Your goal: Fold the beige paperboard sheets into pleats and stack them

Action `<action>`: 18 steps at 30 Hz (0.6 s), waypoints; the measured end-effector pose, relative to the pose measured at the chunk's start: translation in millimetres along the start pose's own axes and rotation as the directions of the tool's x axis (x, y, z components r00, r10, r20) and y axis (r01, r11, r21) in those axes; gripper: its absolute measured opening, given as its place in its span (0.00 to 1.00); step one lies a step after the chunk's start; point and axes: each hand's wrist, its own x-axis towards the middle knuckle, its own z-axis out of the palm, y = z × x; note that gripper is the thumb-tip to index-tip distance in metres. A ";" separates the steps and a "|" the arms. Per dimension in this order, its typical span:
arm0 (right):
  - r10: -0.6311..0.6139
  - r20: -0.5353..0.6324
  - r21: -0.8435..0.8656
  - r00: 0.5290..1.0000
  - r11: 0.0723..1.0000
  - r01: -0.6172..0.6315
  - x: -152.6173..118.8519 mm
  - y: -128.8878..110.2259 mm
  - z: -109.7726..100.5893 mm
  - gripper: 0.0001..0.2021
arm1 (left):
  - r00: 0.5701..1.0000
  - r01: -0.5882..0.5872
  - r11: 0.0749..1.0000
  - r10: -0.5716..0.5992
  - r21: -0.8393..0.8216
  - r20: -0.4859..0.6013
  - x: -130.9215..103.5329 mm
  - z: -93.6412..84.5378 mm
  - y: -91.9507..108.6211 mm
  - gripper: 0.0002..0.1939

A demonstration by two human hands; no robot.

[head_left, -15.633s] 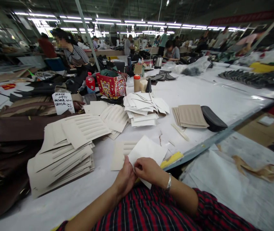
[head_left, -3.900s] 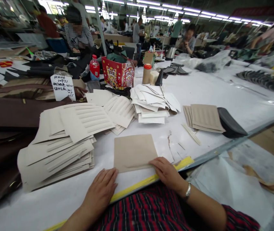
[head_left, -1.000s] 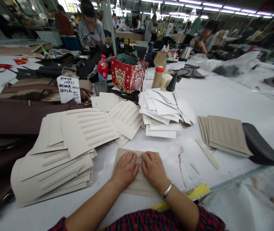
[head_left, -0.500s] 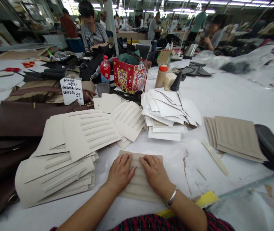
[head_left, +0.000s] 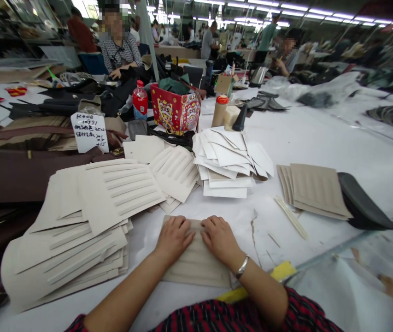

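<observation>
Under both palms lies a beige ribbed panel (head_left: pixel 199 267), flat on the white table in front of me. My left hand (head_left: pixel 174 239) rests on its upper left part, fingers stretched forward and thumb pointing inward. On the upper right part, my right hand (head_left: pixel 219 240) presses with fingers slightly bent and lying down on the surface. Both hands are open and grip nothing; the fingers cover the panel's far edge in part. To the left, a big stack of pale ribbed panels (head_left: pixel 120 184) spreads out, its layers fanned.
Beyond my hands sits a pile of white sheets (head_left: pixel 229 157). Tan ribbed panels (head_left: pixel 317 189) lie right, beside a black curved piece (head_left: pixel 362 203) and thin pale strips (head_left: pixel 291 216). Brown leather bags (head_left: pixel 9 180) border the left. A red box (head_left: pixel 175 113) and bottle (head_left: pixel 140 101) stand behind.
The view has swung slightly right, so the surroundings sit further left in the picture. Both hands remain on the panel, with the right fingers a little more bent.
</observation>
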 end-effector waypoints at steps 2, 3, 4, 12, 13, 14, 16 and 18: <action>0.044 0.007 -0.021 0.999 0.999 -0.043 -8.4 15.7 -7.6 0.07 | 1.000 0.016 1.000 -0.016 0.004 -0.005 -2.9 -1.7 -7.0 0.11; 0.059 0.016 -0.031 0.998 0.998 -0.059 -12.5 24.2 -11.4 0.07 | 1.000 0.017 1.000 -0.017 0.008 -0.012 -4.8 -2.0 -9.8 0.11; 0.068 0.025 -0.041 0.997 0.997 -0.066 -16.5 32.3 -14.6 0.06 | 1.000 0.013 1.000 -0.013 0.012 -0.022 -6.8 -1.7 -12.0 0.11; -0.151 0.018 -0.330 0.988 0.932 0.148 -52.0 36.5 -5.3 0.23 | 0.988 -0.035 0.999 0.039 0.029 -0.147 -14.5 9.7 -14.9 0.14; -0.175 0.028 -0.357 0.984 0.918 0.174 -60.6 30.5 -2.8 0.23 | 0.987 -0.032 0.999 0.035 0.023 -0.156 -14.4 10.1 -14.8 0.14; -0.197 0.041 -0.376 0.980 0.905 0.198 -70.5 24.3 -1.3 0.23 | 0.986 -0.030 0.999 0.032 0.016 -0.165 -14.3 10.4 -15.0 0.14; -0.229 0.064 -0.387 0.971 0.892 0.235 -91.4 12.8 -2.0 0.22 | 0.983 -0.031 1.000 0.030 -0.001 -0.179 -14.3 10.8 -16.2 0.15; -0.225 0.071 -0.351 0.972 0.906 0.235 -106.8 3.6 -6.4 0.20 | 0.981 -0.026 0.999 0.021 -0.023 -0.195 -14.6 12.0 -19.4 0.15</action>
